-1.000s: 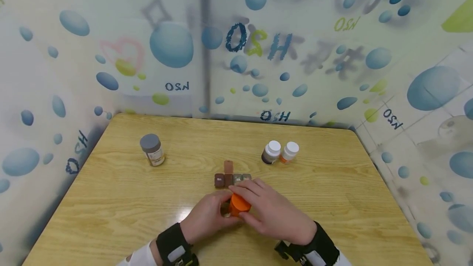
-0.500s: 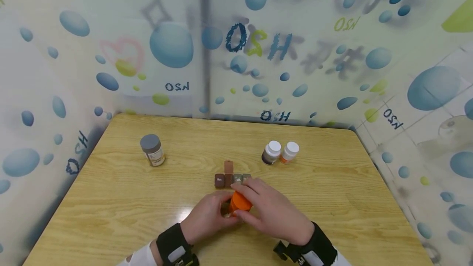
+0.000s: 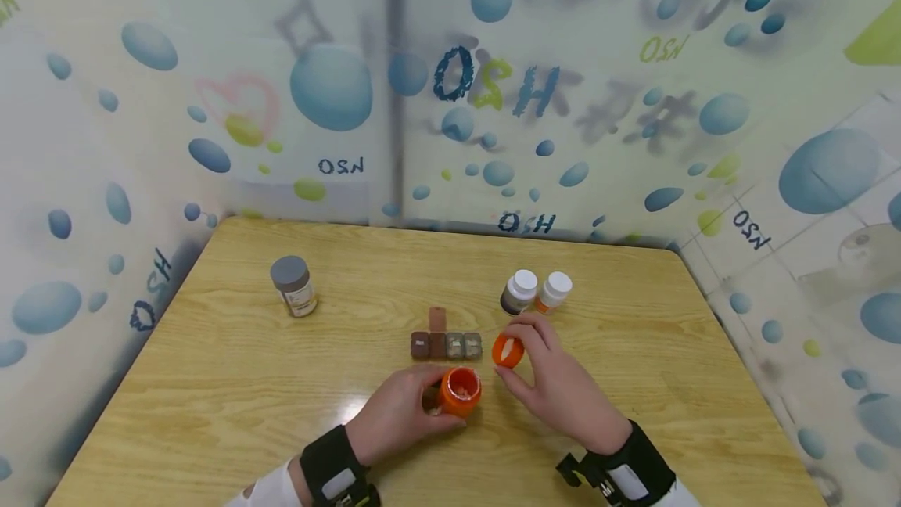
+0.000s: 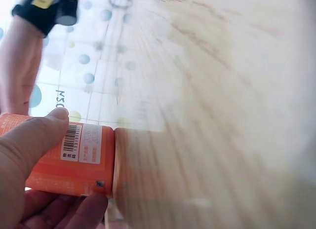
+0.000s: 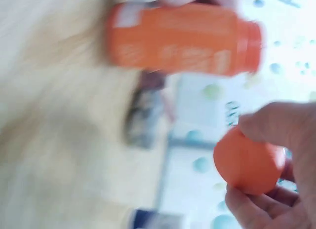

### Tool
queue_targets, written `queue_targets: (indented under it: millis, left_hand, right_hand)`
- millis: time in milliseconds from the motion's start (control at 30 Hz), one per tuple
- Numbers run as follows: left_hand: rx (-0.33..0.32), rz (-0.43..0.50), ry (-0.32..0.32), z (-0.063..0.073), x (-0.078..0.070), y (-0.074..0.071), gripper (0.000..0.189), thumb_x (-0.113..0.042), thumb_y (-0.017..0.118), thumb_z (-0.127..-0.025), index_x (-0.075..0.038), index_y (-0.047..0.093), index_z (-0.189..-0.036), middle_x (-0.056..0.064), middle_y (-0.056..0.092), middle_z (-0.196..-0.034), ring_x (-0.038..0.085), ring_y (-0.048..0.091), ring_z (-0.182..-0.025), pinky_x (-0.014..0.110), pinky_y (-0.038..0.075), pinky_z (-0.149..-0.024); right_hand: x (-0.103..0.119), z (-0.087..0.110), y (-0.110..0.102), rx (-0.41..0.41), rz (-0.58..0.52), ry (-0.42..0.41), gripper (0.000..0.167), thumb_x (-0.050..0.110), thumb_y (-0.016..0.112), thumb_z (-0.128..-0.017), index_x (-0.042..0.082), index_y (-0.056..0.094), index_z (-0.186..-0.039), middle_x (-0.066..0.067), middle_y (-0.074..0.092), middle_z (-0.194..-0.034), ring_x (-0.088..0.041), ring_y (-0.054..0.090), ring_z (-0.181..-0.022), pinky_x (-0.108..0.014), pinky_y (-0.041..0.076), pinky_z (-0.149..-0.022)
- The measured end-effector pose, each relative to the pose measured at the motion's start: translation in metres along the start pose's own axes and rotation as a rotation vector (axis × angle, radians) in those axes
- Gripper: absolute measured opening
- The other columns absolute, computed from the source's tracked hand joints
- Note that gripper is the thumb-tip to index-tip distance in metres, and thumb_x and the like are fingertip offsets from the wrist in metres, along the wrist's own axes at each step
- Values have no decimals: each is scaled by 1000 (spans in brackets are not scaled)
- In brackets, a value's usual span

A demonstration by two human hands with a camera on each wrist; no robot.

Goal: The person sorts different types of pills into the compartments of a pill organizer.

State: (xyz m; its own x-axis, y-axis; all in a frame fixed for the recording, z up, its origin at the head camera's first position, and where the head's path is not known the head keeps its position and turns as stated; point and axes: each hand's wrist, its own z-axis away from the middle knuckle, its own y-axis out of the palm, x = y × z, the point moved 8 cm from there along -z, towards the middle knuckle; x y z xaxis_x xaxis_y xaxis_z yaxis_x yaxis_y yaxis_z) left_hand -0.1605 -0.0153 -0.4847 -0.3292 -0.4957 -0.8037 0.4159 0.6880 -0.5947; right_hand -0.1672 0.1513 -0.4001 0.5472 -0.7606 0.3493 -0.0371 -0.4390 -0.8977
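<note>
An orange bottle (image 3: pixel 459 402) stands uncapped on the table, its round mouth facing up toward the head camera. My left hand (image 3: pixel 397 407) grips it from the left side, thumb and fingers around its body. In the left wrist view the bottle's label (image 4: pixel 83 142) shows a barcode beside the thumb. My right hand (image 3: pixel 556 382) pinches the orange cap (image 3: pixel 501 352) between thumb and fingers, to the right of the bottle and apart from it. The cap is tilted, with its pale inside partly showing. The right wrist view shows the cap's plain orange outside (image 5: pixel 249 162).
A small pill organizer (image 3: pixel 446 345) with brown and grey compartments, one brown lid raised, lies just beyond the bottle. Two white-capped bottles, one dark (image 3: pixel 518 293) and one orange-labelled (image 3: pixel 554 293), stand farther back right. A grey-lidded jar (image 3: pixel 293 286) stands at the back left.
My right hand has lifted the cap off the bottle and moved right with it, uncovering the bottle's mouth. My left hand has kept its hold on the bottle.
</note>
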Motion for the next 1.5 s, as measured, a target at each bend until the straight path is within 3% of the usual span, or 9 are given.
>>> queue_targets:
  millis: [200, 367, 600, 867, 1000, 1133, 1233, 1333, 1500]
  left_hand:
    - [9, 3, -23, 0, 1, 1, 50, -54, 72, -68, -38, 54, -113, -22, 57, -103, -2, 53, -88, 26, 45, -82]
    - [11, 6, -25, 0, 2, 3, 49, -52, 72, -69, -38, 54, -113, -22, 58, -102, 0, 53, -86, 25, 45, -80]
    - [11, 12, -26, 0, 2, 2, 49, -52, 72, -69, -38, 54, -113, -21, 58, -102, 2, 54, -86, 24, 45, -78]
    - [14, 10, -33, -1, 4, 3, 50, -52, 72, -69, -38, 54, -113, -21, 58, -102, 0, 54, -87, 25, 45, -79]
    - [11, 5, -35, 0, 3, 3, 51, -53, 72, -68, -38, 55, -113, -21, 58, -102, 1, 54, -86, 25, 45, -78]
    - [6, -5, -45, 0, 5, 3, 53, -56, 72, -67, -37, 55, -113, -21, 57, -100, 2, 54, -85, 25, 45, -77]
    - [0, -53, -36, 0, 4, -2, 64, -61, 71, -63, -34, 53, -118, -20, 55, -105, 1, 53, -90, 26, 46, -79]
    - [-16, -80, -7, -1, 2, -17, 78, -63, 71, -59, -28, 49, -125, -14, 54, -114, 4, 54, -95, 28, 47, -81]
    - [-159, -107, -2, -7, 7, -56, 71, -58, 69, -67, -22, 51, -125, -7, 54, -117, 12, 56, -98, 28, 48, -80]
  right_hand:
    - [-45, 16, 19, 18, 18, 155, 42, 29, 73, -76, 16, 47, -106, 7, 38, -115, -4, 46, -89, -21, 48, -73]
    - [-66, 24, 31, 21, 20, 243, 37, 30, 73, -76, 17, 48, -100, 6, 39, -115, -5, 46, -89, -22, 47, -72]
    - [-74, 26, 41, 41, 52, 280, 39, 24, 74, -75, 15, 47, -102, 5, 41, -105, -8, 48, -88, -25, 47, -73]
    - [-75, 25, 47, 66, 55, 298, 40, 25, 74, -77, 15, 47, -105, 4, 42, -107, -9, 49, -90, -27, 48, -75]
    - [-67, 23, 40, 6, 69, 268, 42, 30, 74, -76, 14, 50, -106, 3, 44, -106, -10, 48, -92, -29, 47, -78]
    - [-45, 19, 36, -39, 16, 157, 46, 40, 69, -77, 14, 51, -111, 3, 48, -107, -12, 48, -94, -30, 47, -79]
    - [-25, 18, 44, 25, -41, 44, 54, 48, 64, -80, 17, 47, -120, 6, 48, -115, -11, 47, -101, -31, 46, -83]
    - [-9, 19, 57, 114, -78, -38, 61, 54, 61, -79, 24, 42, -129, 12, 43, -124, -6, 43, -110, -32, 44, -90]
    - [3, 19, 74, 206, -171, -49, 66, 55, 65, -75, 35, 36, -130, 18, 41, -124, -1, 40, -114, -32, 40, -94]
